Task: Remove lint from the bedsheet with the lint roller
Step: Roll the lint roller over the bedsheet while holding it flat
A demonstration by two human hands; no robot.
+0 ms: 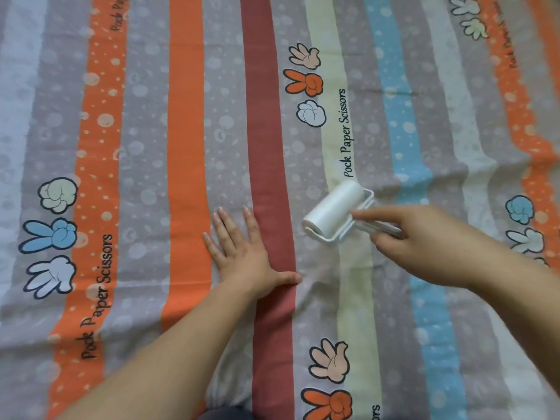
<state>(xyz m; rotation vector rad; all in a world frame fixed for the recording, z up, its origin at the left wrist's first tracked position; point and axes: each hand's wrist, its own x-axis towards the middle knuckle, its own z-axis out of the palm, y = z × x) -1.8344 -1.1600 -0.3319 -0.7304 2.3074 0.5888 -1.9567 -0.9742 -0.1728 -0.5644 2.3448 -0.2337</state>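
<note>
The left forearm reaches in from the near edge, and the left grip lies flat with fingers straight and spread. It presses the bedsheet down where an orange stripe meets a dark red stripe, and it holds nothing. The right grip is curled round the slim white handle of the lint roller, forefinger stretched along it toward the drum. The drum sits just ahead of that grip and to its left, between the two grips, over a grey band. Blur hides whether it touches the cloth. This looks like the rolling step itself, with the flat grip pinning the fabric taut. The next move probably calls for an even, pressed-down stroke away from the pinning grip, since creases beside its thumb suggest the cloth could bunch.
</note>
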